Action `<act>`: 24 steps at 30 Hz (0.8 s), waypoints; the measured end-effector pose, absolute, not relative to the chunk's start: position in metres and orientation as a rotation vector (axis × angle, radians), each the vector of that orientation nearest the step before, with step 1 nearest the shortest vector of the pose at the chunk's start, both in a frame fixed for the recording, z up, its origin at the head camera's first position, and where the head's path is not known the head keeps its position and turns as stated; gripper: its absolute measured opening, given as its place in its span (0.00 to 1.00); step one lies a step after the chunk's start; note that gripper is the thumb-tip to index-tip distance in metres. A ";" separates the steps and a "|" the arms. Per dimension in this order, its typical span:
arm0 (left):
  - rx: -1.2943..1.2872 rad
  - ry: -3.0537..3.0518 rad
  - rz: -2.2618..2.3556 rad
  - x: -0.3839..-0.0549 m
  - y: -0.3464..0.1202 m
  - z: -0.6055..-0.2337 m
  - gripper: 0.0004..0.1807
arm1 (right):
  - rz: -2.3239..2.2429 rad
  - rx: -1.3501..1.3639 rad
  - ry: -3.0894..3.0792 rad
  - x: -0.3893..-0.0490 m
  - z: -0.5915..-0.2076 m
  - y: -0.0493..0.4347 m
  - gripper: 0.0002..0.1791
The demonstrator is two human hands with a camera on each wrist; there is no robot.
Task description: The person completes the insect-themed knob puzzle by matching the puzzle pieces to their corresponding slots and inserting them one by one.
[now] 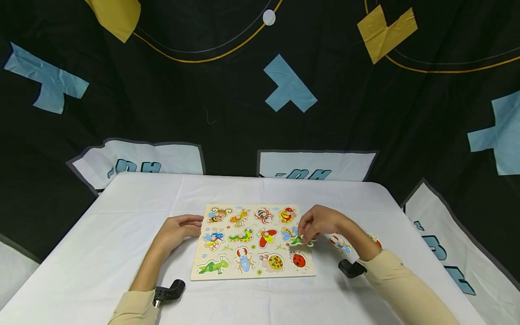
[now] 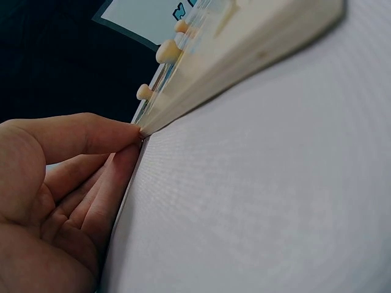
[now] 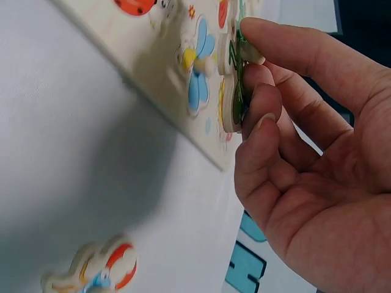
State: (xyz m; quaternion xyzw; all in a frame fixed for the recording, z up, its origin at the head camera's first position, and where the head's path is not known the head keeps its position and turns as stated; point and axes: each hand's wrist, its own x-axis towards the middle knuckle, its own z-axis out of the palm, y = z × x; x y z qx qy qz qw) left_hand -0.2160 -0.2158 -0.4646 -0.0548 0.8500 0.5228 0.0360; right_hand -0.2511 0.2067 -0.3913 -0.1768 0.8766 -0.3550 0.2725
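Right hand covers part of the green piece it pinches; in the right wrist view that piece is nearly edge-on, picture unreadable. Right forearm hides most of the red piece behind it. Both sleeves, left and right, run off the bottom. Left wrist view: board cut off at top, its printed insects too slanted to identify, nearest knob blurred; left hand cut by the left edge, exact grip unclear. Right wrist view: ladybug cut at top, lower loose piece cut at bottom and blurry
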 end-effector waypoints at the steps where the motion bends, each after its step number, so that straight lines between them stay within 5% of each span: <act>1: -0.167 2.613 1.604 -0.216 -0.216 -0.465 0.26 | -0.955 -0.475 2.358 -0.251 -0.392 0.204 0.09; 24: -0.164 2.648 1.578 -0.215 -0.214 -0.465 0.26 | -0.964 -0.588 2.352 -0.253 -0.402 0.136 0.08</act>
